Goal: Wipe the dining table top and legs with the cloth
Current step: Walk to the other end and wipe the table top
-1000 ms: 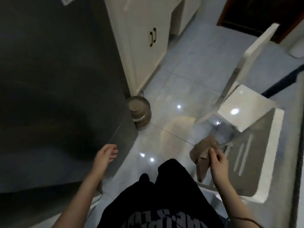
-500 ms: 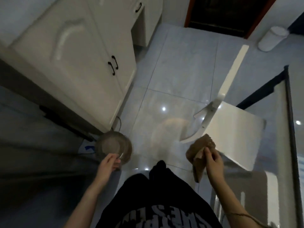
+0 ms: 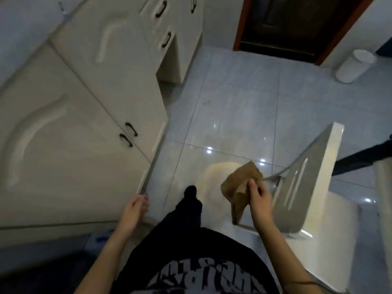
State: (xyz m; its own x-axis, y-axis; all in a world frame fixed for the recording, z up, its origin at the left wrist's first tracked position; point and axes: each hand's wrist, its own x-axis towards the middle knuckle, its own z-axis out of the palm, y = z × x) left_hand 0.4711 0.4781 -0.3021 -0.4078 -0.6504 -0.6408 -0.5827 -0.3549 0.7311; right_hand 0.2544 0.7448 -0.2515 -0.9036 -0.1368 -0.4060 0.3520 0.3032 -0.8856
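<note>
While the right hand [image 3: 257,201] pinches the brown cloth [image 3: 240,188] above the tiled floor [image 3: 233,107], beside a white chair [image 3: 307,179], the left hand [image 3: 132,211] hangs loosely curled, holding nothing; cream cabinets [image 3: 84,124] stand left.

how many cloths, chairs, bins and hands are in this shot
brown crumpled cloth: 1
white slotted-back chair: 1
white cylindrical bin: 1
hands: 2 (left hand, right hand)
total: 5
</note>
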